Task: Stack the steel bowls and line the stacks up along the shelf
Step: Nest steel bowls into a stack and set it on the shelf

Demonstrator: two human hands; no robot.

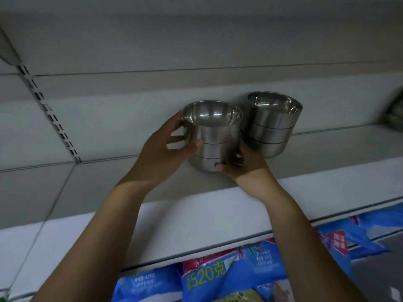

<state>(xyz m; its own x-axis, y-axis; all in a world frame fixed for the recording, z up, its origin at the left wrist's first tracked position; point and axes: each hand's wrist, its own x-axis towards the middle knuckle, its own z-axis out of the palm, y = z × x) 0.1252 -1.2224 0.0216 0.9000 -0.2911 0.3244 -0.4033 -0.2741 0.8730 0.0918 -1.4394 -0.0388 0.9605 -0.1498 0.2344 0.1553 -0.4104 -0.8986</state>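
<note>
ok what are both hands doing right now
Left hand: holding the nearer stack of shiny steel bowls by its side.
Right hand: holding that stack near its base.

Glossy steel bowls point(212, 136), matt shelf point(196, 216)

Left hand point(162, 149) and right hand point(244, 165) raised forward, both curled around the bowl stack point(216, 136).

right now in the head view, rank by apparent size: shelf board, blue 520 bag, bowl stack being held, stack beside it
1. shelf board
2. blue 520 bag, partly cut off
3. held stack and stack beside it: three bowls each, look alike; the held one is nearer the camera, so unranked.
</note>
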